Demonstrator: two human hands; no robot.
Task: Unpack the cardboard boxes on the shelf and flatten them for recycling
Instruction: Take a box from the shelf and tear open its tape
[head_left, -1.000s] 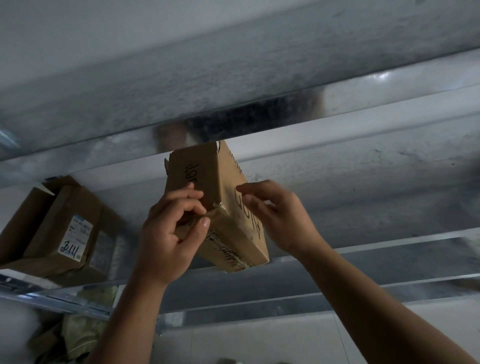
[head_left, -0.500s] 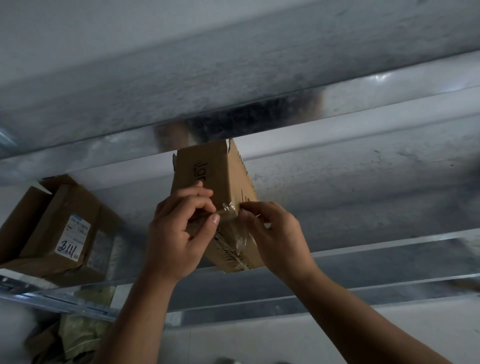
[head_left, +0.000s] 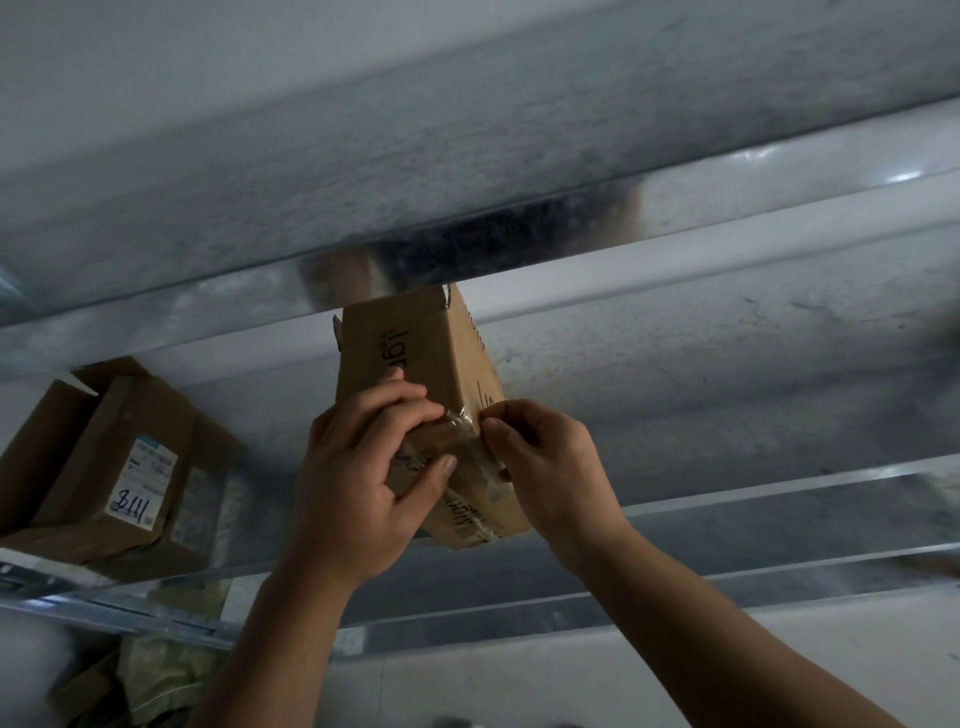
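The right hand (head_left: 550, 467) had closed in from the box's side, fingertips pinching the clear tape (head_left: 464, 415); the left hand (head_left: 353, 483) gripped the small box (head_left: 415, 343), raised before the shelf (head_left: 779, 483); untaping seemed underway; next, probably a steady peel along the seam.

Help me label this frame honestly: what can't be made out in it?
All in the head view:
What the small box holds: it is closed.
Its full printing: the left hand gripping it covers part.
How far the clear tape is peeled: the right hand pinching it hides the end.
Fine print on the labelled box at left: too small.
Things under the shelf rail, bottom left: blurred.
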